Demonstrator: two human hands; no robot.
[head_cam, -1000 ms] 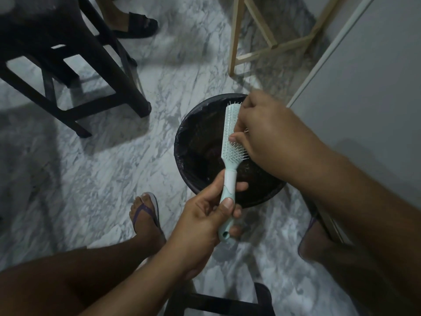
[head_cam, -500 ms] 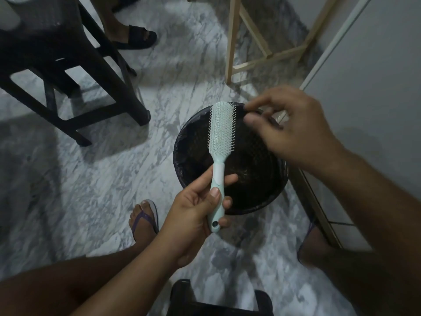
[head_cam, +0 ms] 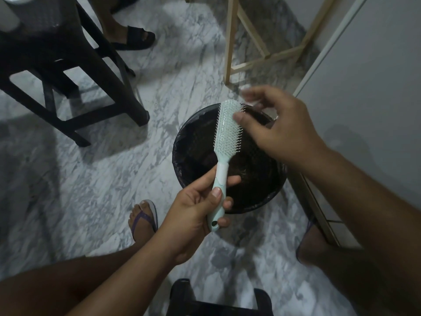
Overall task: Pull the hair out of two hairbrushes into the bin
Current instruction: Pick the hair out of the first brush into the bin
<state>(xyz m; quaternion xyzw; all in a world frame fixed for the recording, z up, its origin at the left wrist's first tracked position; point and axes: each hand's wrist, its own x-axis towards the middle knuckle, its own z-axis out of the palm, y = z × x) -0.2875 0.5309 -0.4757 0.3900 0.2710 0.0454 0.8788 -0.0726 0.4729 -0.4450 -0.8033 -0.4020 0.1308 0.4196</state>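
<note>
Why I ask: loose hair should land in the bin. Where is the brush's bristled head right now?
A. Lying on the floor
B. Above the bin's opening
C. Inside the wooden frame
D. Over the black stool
B: the left hand grips the brush by its handle, and the bristled head sits above the dark opening of the bin.

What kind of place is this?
Probably a room in someone's home. There is a marble floor, a bin lined with a black bag, and a dark stool near a wooden frame.
</note>
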